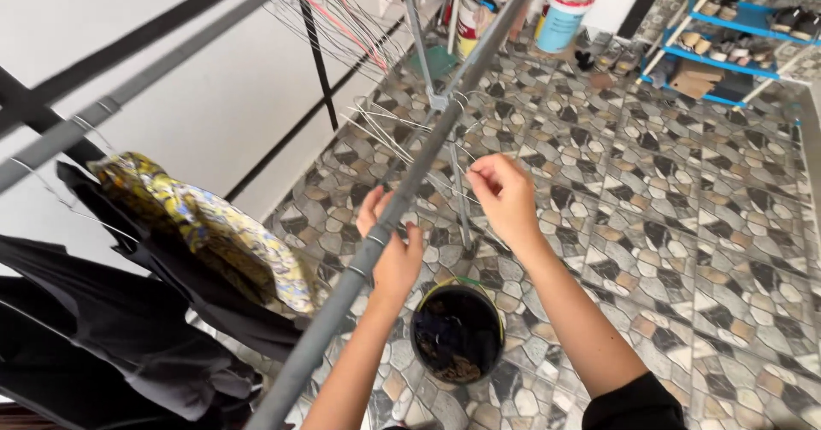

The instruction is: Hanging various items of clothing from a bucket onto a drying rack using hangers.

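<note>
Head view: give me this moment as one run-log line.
left hand: open, at grey rack rail | right hand: pinching wire hanger | bucket: below, dark clothes inside | hung garments: left

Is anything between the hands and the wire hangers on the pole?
Nothing visible blocks the right hand: its fingertips pinch at an empty wire hanger hooked on the grey rail. The rail itself crosses in front of the left hand, which reaches up behind it.
</note>
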